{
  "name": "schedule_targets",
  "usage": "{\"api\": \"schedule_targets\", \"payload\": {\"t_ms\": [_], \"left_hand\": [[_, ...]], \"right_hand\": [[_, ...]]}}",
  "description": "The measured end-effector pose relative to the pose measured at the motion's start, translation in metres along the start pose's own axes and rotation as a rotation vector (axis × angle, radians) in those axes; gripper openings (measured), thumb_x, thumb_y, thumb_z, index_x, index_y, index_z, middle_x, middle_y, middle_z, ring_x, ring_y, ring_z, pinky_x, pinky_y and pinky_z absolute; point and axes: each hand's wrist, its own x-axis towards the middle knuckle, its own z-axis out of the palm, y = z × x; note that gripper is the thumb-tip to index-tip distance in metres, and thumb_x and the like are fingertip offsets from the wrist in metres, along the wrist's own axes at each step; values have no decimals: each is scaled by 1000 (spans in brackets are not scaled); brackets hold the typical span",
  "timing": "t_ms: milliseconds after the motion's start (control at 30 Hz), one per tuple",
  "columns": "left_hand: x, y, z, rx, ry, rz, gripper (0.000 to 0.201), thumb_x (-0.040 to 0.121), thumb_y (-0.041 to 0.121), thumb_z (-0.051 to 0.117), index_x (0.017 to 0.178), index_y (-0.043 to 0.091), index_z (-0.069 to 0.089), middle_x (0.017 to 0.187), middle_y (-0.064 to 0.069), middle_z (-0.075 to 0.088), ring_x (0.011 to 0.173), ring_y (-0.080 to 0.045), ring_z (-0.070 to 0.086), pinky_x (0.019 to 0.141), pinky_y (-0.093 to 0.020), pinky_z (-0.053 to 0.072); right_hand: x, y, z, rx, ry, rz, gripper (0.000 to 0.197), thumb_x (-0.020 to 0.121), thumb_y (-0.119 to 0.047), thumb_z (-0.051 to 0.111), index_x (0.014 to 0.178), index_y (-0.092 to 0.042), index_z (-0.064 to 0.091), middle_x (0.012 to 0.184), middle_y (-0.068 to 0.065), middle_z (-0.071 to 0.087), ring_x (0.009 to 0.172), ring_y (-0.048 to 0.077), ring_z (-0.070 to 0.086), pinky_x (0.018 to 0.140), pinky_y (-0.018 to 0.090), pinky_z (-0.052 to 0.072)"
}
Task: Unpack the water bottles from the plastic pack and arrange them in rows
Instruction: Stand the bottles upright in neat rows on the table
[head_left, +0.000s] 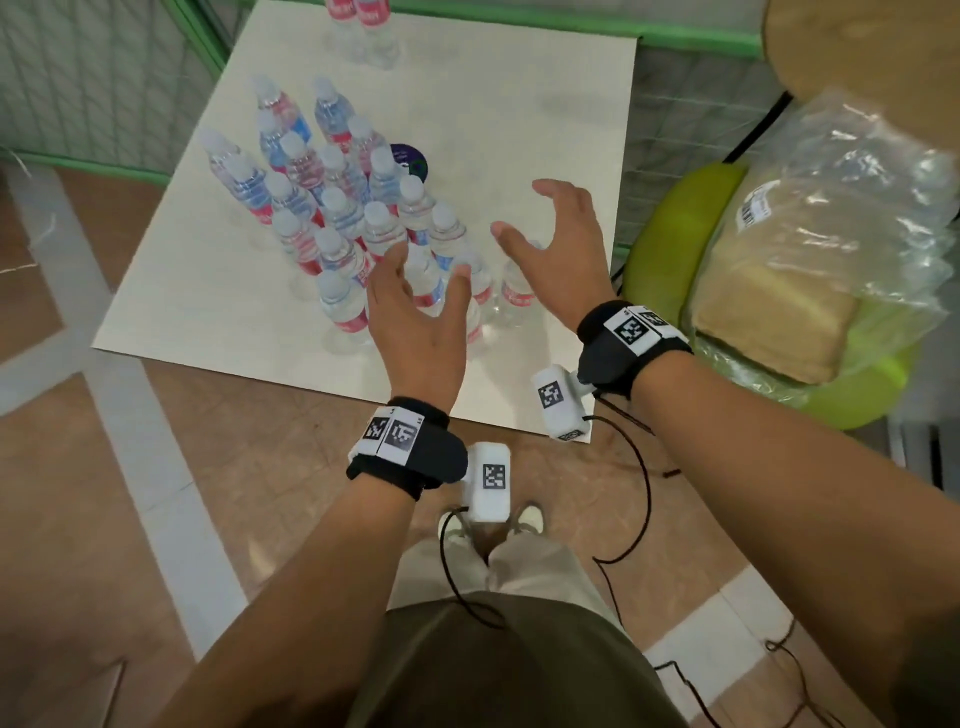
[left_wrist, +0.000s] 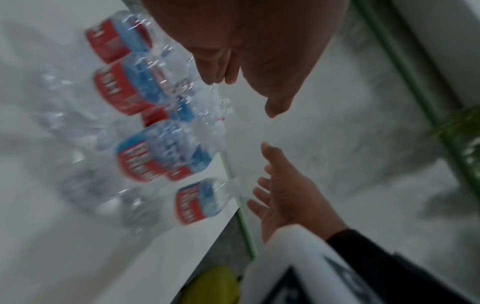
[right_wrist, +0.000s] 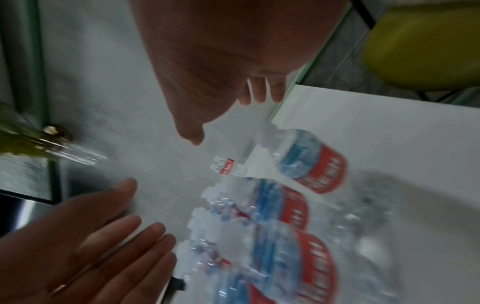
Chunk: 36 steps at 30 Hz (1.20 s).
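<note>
Clear plastic water bottles with red-and-blue labels (head_left: 332, 218) stand upright in slanted rows on the white counter (head_left: 519, 104), nearest ones at its near edge. Left hand (head_left: 421, 322) and right hand (head_left: 556, 249) hover palms inward, fingers spread, holding nothing. Judgement: close both palms gently on the outer bottles, squaring rows without toppling.

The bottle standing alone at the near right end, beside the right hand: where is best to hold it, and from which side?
Probably grip that bottle round its labelled middle with the open right hand, coming from its right. It stands upright; that side is free, while neighbouring bottles crowd its left.
</note>
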Motion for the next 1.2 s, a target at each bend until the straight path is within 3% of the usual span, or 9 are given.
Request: {"api": "schedule_targets", "payload": {"t_ms": [67,167,267,400,467,600,833,1033,1200], "left_hand": [[17,27,-8,-41,93,14,51,88,38,68,130,13,52,124,2,57,115,-10,56,101,-25,48],[46,60,-19,-76,148,31,34,89,28,66,118,11,58,111,0,62,104,-13,59,86,-10,47],[80,77,-28,-95,105,71,26,91,25,64,113,12,60,107,0,65,99,-9,61,80,-7,47],[151,83,-53,1,42,155,23,93,24,61,112,12,62,101,5,66,87,2,60,76,-3,45],[194,78,-67,108,-20,180,22,94,24,59,113,14,63,101,7,65,88,-1,60,74,-3,44],[283,52,-80,392,-246,207,23,93,20,61,115,13,63,108,-2,67,97,-17,64,85,-24,47],[397,4,-74,724,-501,251,38,90,20,65,127,16,58,126,-9,55,112,-28,57,95,-36,47],[451,-20,-66,915,-711,259,46,82,24,73,126,26,59,123,-7,53,118,-28,52,97,-40,48],[478,-31,-68,1019,-786,264,48,80,26,76,124,24,59,124,-7,51,116,-27,54,95,-40,50]], "right_hand": [[18,-24,-1,8,88,-63,48,88,-44,62,127,-18,55,127,2,52,119,16,51,100,24,40],[44,-67,2,35,108,-130,31,89,-33,59,114,-16,61,114,1,59,103,13,56,94,29,46],[68,-107,13,-22,-66,-206,26,89,-34,59,108,-16,62,103,-1,62,93,13,58,87,31,50],[100,-142,37,-116,-278,-254,28,90,-36,62,112,-18,63,107,1,63,95,16,60,87,34,51],[119,-153,51,-185,-339,-243,33,92,-37,60,119,-18,61,112,3,62,98,19,60,87,33,50],[155,-163,86,-394,-424,-192,42,95,-37,57,132,-18,53,125,9,56,110,26,57,92,37,48],[218,-157,150,-535,-446,-50,47,96,-37,53,141,-25,45,130,11,49,118,32,53,98,42,47],[256,-173,207,-588,-513,-37,50,92,-34,59,139,-26,46,131,10,50,120,30,53,100,41,46],[265,-178,226,-730,-535,-72,36,93,-26,55,127,-13,51,120,14,53,108,35,57,91,42,50]]}}
